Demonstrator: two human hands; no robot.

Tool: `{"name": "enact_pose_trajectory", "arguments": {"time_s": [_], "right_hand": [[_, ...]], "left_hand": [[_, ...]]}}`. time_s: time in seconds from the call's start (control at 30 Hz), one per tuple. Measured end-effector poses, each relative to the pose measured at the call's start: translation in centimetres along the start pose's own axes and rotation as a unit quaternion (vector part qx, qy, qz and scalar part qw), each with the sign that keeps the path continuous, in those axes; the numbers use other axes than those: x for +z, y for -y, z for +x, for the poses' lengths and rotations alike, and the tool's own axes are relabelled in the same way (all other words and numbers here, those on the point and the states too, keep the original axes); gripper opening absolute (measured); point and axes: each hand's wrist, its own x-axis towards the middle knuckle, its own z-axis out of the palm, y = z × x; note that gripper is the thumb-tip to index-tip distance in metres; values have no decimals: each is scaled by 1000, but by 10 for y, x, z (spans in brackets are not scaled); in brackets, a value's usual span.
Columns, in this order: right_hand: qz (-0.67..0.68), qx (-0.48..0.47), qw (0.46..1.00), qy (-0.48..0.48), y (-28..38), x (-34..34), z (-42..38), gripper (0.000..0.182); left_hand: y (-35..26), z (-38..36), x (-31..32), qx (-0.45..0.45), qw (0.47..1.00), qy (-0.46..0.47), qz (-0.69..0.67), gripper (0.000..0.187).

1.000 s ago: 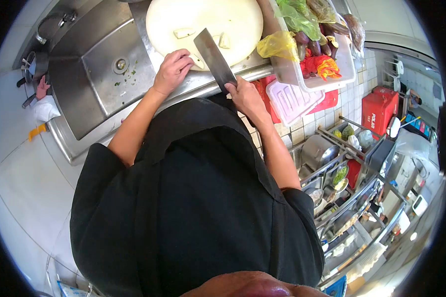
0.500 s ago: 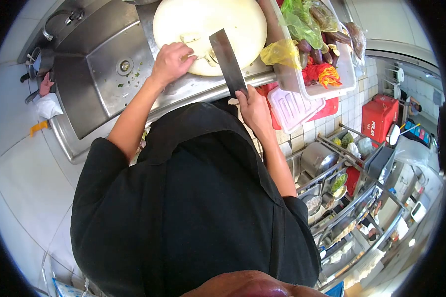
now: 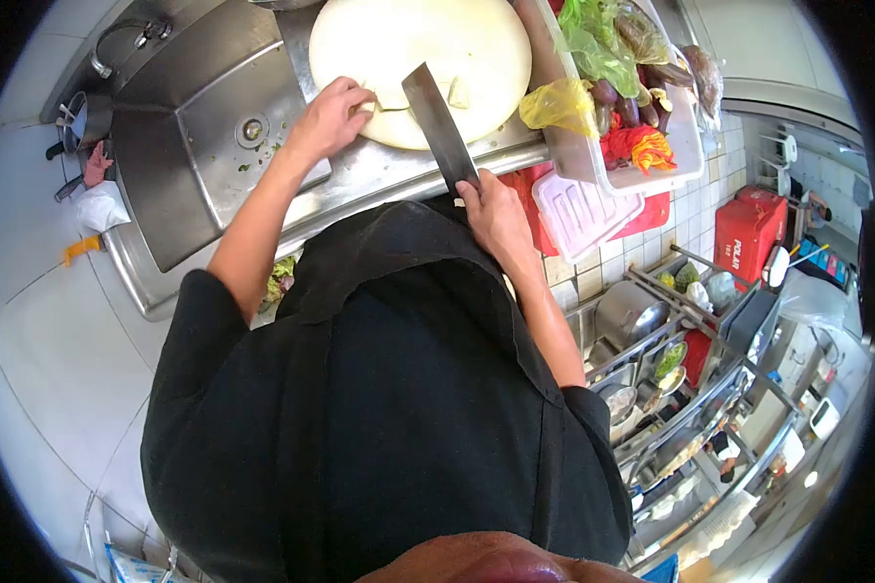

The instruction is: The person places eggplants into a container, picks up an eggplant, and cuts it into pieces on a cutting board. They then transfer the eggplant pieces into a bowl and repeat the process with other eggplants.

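Observation:
A round cream-coloured cutting board (image 3: 408,44) lies at the counter's edge. My right hand (image 3: 496,209) is wrapped round the handle end of a cleaver (image 3: 441,126), whose broad dark blade slants up over the board. At the board's left front, my left hand (image 3: 332,117) has its fingers curled, thumb and fingertips at the end of a pale vegetable piece (image 3: 391,100). That piece reaches toward the blade. Right of the blade lies another pale cut chunk (image 3: 459,92).
A steel sink (image 3: 233,102) with green scraps round its drain is on the left. Right of the board stands a plastic tub (image 3: 566,141) with eggplants (image 3: 642,112) and bags, above a pink lid (image 3: 583,209). Steel racks (image 3: 651,360) with pots stand farther right.
The left hand has shifted slightly left and its fingertips have drawn in. The cleaver's tip has swung a little left. One pale chunk now lies right of the blade.

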Motion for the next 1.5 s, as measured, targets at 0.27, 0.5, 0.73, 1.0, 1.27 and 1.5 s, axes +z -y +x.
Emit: {"name": "enact_pose_trajectory", "arguments": {"time_s": [0.27,0.5,0.73,1.0,1.27,1.5], "right_hand": [[-48,-58,997,19,29,10,13,30],[-86,-62,994,22,40,8,12,26],[-125,-65,988,56,43,17,12,22],[-98,-106,988,48,30,32,39,23],[-103,-85,990,47,28,21,38,27],[-83,-77,993,29,19,11,20,26]], "left_hand": [[-5,-17,14,-29,996,-70,-51,34],[5,-15,19,16,997,-77,-27,39],[5,-14,22,18,995,-87,-39,38],[-3,-29,24,-35,986,-130,-102,32],[-12,-26,33,-101,977,-166,-87,31],[-12,-28,28,-73,982,-154,-78,30]]}}
